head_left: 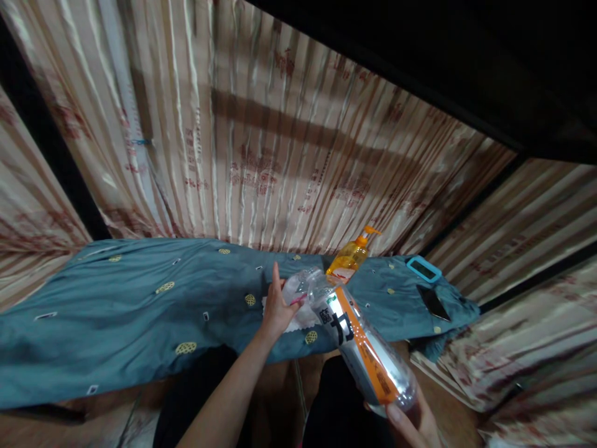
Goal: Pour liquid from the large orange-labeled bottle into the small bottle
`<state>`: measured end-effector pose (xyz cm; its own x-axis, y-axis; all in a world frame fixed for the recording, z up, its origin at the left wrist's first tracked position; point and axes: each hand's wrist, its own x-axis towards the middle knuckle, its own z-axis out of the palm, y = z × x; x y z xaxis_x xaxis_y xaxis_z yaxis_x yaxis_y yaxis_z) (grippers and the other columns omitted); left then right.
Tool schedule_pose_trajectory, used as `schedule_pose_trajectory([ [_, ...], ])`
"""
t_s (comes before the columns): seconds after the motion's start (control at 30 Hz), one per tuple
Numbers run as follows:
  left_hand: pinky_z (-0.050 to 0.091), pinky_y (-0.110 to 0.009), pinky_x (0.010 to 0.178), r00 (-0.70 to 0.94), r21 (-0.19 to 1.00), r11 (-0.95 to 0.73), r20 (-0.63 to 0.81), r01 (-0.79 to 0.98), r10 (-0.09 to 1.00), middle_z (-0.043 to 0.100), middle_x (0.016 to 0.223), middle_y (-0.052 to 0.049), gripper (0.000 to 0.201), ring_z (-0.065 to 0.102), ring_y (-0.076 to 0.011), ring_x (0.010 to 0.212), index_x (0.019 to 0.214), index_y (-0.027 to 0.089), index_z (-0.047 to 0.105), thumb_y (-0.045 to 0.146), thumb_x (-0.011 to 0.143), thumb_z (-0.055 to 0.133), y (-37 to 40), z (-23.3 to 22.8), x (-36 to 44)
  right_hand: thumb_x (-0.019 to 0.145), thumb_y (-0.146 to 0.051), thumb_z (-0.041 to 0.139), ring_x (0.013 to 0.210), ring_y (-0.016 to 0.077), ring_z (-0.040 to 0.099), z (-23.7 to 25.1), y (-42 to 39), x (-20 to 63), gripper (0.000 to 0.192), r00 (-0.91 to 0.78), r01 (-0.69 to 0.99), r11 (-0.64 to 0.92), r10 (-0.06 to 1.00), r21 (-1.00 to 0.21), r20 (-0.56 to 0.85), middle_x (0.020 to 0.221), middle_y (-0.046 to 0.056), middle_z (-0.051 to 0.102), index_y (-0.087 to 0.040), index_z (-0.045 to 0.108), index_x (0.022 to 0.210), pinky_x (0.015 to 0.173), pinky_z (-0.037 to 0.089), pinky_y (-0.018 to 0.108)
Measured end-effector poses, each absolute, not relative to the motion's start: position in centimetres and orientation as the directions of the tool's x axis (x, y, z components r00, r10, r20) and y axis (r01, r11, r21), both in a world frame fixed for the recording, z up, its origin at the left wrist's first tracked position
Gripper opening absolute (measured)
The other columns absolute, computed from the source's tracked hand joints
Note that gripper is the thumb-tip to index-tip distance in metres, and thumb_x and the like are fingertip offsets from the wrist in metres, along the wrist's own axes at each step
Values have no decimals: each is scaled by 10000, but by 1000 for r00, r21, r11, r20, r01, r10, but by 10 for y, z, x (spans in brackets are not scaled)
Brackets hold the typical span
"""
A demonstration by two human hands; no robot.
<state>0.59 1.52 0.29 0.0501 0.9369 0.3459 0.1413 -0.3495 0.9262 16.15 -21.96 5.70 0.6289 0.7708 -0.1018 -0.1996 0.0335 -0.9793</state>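
In the head view, my right hand (416,420) grips a large clear plastic bottle (361,342) near its base. The bottle has a silver and orange label and is tilted, its neck pointing up and left. At that neck is a smaller clear plastic container (301,285), its exact shape hard to make out. My left hand (277,306) is around the container's left side, thumb across the front and one finger stretched upward; its other fingers are hidden. Something pink shows by the thumb. Beneath lies a white cloth or tissue (304,318).
A pump bottle (347,258) of yellow-orange liquid stands just behind the large bottle's neck. Farther right, a blue-framed device (423,269) and a dark phone (433,302) lie on the teal patterned cloth (140,317). Striped curtains (261,124) hang behind, with dark frame bars.
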Motion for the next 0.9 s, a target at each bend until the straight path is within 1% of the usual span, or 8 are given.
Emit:
schedule_pose_trajectory([
  [0.13, 466, -428, 956, 57, 929, -344, 339, 140, 939, 609, 1043, -50, 1164, 588, -240, 1004, 1554, 222, 49, 172, 648, 778, 14, 5, 5, 532, -558, 847, 1047, 338, 616, 61, -219, 158, 934, 633, -212, 8, 763, -977, -131, 1254, 162, 594, -224, 480, 1323, 729, 580, 439],
  [0.27, 450, -433, 984, 46, 935, -327, 324, 136, 945, 604, 1037, -44, 1196, 586, -231, 1000, 1552, 226, -4, 165, 649, 776, 14, 5, 6, 545, -566, 836, 1042, 309, 606, 62, -219, 158, 919, 619, -203, 3, 775, -979, -126, 1275, 143, 570, -223, 473, 1317, 718, 578, 387],
  [0.4, 444, -429, 1001, 31, 945, -302, 300, 122, 953, 603, 1042, -45, 1226, 590, -224, 998, 1548, 205, -40, 167, 638, 780, 14, 4, 7, 562, -566, 826, 1047, 292, 603, 64, -220, 157, 900, 620, -185, -7, 775, -983, -122, 1278, 125, 560, -226, 466, 1312, 722, 574, 357],
  [0.5, 448, -427, 1000, 23, 947, -291, 291, 132, 957, 606, 1041, -51, 1228, 591, -231, 1007, 1547, 183, -42, 178, 635, 781, 15, 4, 8, 592, -560, 808, 1063, 287, 607, 65, -221, 157, 874, 605, -180, -9, 788, -984, -118, 1288, 115, 564, -238, 461, 1326, 749, 569, 357],
  [0.67, 470, -413, 968, 12, 949, -289, 290, 123, 957, 606, 1038, -53, 1218, 606, -228, 985, 1547, 167, -24, 183, 631, 779, 15, 3, 8, 622, -545, 795, 1050, 283, 623, 64, -221, 157, 833, 597, -186, -20, 792, -982, -129, 1248, 106, 611, -258, 470, 1333, 774, 556, 371],
  [0.77, 472, -401, 962, 6, 953, -281, 282, 108, 959, 610, 1031, -50, 1216, 610, -223, 982, 1547, 160, -5, 179, 621, 784, 15, 3, 8, 605, -537, 809, 1145, 280, 585, 62, -221, 157, 823, 611, -186, 12, 784, -983, -106, 1277, 101, 604, -250, 500, 1312, 842, 535, 340],
  [0.9, 464, -405, 974, 18, 954, -277, 276, 112, 961, 603, 1047, -57, 1224, 602, -226, 998, 1544, 149, -20, 193, 624, 786, 15, 4, 8, 573, -538, 830, 1174, 307, 563, 61, -221, 158, 859, 629, -223, -16, 762, -975, -156, 1302, 105, 583, -269, 493, 1316, 824, 540, 369],
])
